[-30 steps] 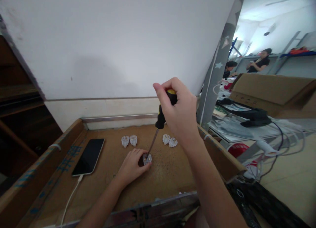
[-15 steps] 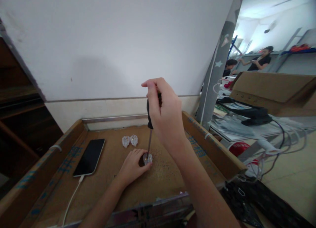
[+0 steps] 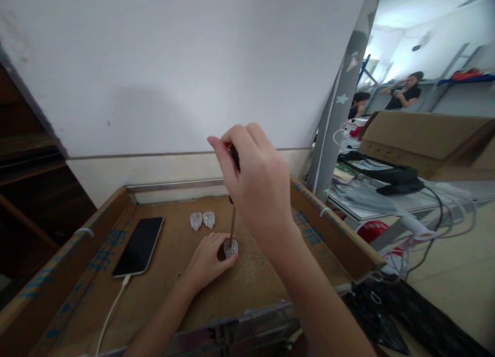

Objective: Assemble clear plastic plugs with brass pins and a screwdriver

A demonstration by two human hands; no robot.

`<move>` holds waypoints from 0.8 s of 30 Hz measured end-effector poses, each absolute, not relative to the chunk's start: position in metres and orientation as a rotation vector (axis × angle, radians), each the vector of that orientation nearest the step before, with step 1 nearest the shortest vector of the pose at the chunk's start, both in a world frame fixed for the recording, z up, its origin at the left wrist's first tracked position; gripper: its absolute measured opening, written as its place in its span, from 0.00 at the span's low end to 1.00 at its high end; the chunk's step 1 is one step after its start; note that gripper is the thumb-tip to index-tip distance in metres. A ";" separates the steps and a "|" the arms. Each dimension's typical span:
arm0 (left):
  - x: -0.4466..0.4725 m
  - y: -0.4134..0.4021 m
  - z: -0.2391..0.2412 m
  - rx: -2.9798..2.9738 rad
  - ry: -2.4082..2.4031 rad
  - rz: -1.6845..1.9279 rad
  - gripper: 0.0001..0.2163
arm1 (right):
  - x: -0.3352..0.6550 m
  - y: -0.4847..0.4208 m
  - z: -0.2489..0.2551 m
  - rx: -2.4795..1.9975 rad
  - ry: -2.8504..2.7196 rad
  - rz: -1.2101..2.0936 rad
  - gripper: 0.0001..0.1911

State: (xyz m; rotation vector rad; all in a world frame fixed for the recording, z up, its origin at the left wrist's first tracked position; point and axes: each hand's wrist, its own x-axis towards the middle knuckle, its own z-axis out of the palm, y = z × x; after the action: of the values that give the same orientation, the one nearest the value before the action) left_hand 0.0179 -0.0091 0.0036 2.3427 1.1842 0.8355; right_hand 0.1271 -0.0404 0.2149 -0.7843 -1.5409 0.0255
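My right hand (image 3: pixel 257 184) is wrapped round the dark handle of a screwdriver (image 3: pixel 232 224), which stands nearly upright. Its tip meets a small clear plastic plug housing (image 3: pixel 231 249) on the cardboard. My left hand (image 3: pixel 207 259) pinches that housing between thumb and fingers and rests on the cardboard. Just behind, two similar clear plug pieces (image 3: pixel 202 220) lie side by side, touching or nearly so. Most of the screwdriver handle is hidden by my right hand.
The cardboard tray (image 3: pixel 350 243) has raised sides. A phone (image 3: pixel 139 246) with a white cable (image 3: pixel 110 316) lies at its left. A wall (image 3: pixel 174 79) rises behind. To the right stand a grey post (image 3: pixel 334 115), a cluttered table and a cardboard box (image 3: pixel 425 138). Two people are farther back.
My right hand has turned on the screwdriver handle, its thumb swinging left and the back of the hand coming into view. My left hand and the plug housing stay in place.
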 end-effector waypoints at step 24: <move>0.018 -0.010 0.003 2.354 1.209 0.860 0.13 | 0.131 -0.040 0.220 -0.346 -1.689 0.817 0.06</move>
State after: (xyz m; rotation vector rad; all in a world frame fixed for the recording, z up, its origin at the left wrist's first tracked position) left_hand 0.0182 -0.0100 0.0027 2.3543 1.2089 0.8604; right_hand 0.1306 -0.0399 0.2199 -0.3455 -1.6894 0.8171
